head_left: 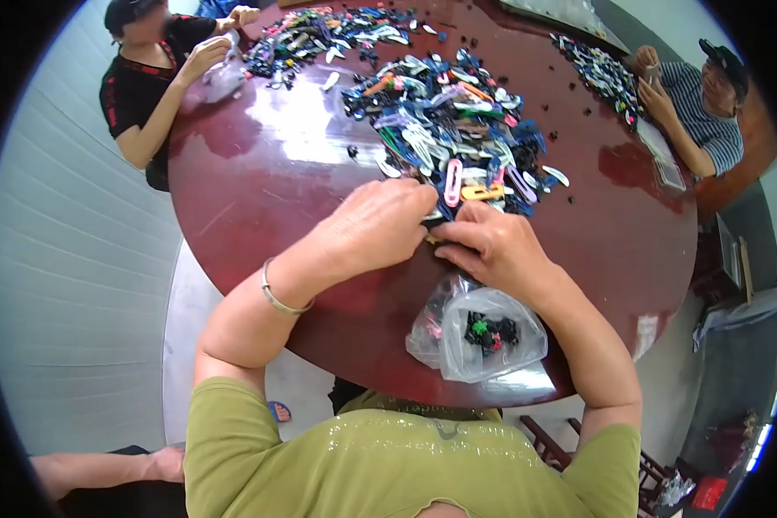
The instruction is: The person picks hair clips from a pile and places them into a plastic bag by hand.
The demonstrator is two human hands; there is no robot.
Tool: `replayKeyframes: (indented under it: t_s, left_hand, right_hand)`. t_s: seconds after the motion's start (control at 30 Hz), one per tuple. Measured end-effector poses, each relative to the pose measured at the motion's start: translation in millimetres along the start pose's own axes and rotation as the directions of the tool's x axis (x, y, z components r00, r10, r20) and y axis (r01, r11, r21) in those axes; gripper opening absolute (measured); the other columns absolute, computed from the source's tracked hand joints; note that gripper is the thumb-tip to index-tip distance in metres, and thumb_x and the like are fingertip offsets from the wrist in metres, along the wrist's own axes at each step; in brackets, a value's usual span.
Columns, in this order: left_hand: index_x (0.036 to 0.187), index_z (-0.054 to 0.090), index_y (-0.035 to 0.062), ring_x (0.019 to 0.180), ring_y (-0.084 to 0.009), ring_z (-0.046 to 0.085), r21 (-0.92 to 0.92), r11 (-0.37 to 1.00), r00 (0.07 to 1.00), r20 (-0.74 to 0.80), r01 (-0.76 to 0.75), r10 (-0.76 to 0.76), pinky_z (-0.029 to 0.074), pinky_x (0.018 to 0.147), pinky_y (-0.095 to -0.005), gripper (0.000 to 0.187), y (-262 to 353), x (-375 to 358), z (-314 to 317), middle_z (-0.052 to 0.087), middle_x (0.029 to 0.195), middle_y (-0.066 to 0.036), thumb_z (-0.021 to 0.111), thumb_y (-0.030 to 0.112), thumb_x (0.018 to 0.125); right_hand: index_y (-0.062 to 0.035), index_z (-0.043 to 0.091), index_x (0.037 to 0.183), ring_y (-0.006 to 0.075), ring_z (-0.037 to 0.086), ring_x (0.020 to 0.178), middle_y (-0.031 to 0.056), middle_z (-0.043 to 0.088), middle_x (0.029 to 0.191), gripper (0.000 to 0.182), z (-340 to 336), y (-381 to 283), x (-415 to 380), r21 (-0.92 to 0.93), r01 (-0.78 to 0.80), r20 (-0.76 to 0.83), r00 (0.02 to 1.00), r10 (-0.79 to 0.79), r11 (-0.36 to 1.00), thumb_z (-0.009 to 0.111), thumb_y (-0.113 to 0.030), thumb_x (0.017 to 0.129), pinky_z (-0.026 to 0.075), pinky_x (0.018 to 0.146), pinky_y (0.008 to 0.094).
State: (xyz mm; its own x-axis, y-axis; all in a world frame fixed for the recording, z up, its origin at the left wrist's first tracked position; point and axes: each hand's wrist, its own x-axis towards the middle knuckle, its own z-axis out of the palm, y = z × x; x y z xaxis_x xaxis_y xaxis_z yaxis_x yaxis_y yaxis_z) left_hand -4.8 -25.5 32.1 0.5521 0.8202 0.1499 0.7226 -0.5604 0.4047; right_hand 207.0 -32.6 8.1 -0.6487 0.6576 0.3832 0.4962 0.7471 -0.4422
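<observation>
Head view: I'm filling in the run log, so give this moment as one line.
left hand: pinching small piece | right hand: pinching same piece | hair clips: piled beyond hands | plastic bag: near right wrist

This looks like a small home workshop where piecework is sorted by hand. A round, dark red tabletop [259, 190] fills the view, polished enough to mirror the light. Heaps of coloured hair clips [457, 129] lie at its middle and toward 12 o'clock, with another heap [600, 73] at 2 o'clock. Two more people sit at the rim, one at 10 o'clock [147, 86] and one at 2 o'clock [708, 104], each busy with the clips. A clear bag [479, 332] of small pieces lies at 6 o'clock. Pale tiled floor [69, 259] runs along 9 o'clock, and a wooden chair [647, 470] stands at 5 o'clock.
</observation>
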Motion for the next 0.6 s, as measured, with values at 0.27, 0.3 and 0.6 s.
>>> replayKeyframes:
  t_s: [0.27, 0.3, 0.6]
  left_hand:
    - [0.087, 0.064, -0.0006, 0.08, -0.0382, 0.066, -0.155, 0.986, 0.997, 0.053, -0.053, 0.062, 0.052, 0.069, -0.0441, 0.011, -0.8, 4.5, 4.3, 0.067, 0.08, -0.02, 0.064, 0.003, 0.076]
    - [0.087, 0.064, -0.0006, 0.08, -0.038, 0.067, -0.165, 0.985, 0.997, 0.049, -0.044, 0.053, 0.052, 0.07, -0.0439, 0.011, 0.4, 4.8, 5.3, 0.067, 0.081, -0.02, 0.065, 0.003, 0.076]
    - [0.093, 0.063, -0.0005, 0.08, -0.0354, 0.069, -0.304, 0.952, 0.999, 0.0, -0.032, 0.034, 0.053, 0.069, -0.0412, 0.016, 5.1, 5.5, 3.5, 0.069, 0.081, -0.018, 0.066, 0.005, 0.079]
  right_hand:
    - [-0.0087, 0.07, 0.088, 0.0275, 0.065, 0.072, 0.0069, 0.062, 0.082, 0.016, 5.0, 0.5, -0.2, 0.061, -0.056, -0.043, 0.997, 0.058, 0.997, 0.077, -0.018, 0.077, 0.052, 0.062, 0.0391]
    - [-0.0085, 0.07, 0.087, 0.0276, 0.065, 0.072, 0.0071, 0.062, 0.082, 0.016, 5.2, -0.8, -0.3, 0.053, -0.068, -0.049, 0.996, 0.071, 0.996, 0.077, -0.018, 0.077, 0.052, 0.062, 0.0392]
    - [-0.0066, 0.067, 0.083, 0.0249, 0.065, 0.07, 0.0067, 0.063, 0.083, 0.013, 6.2, 3.5, -1.2, 0.08, -0.064, -0.1, 0.992, 0.072, 0.995, 0.076, -0.013, 0.077, 0.052, 0.061, 0.0373]
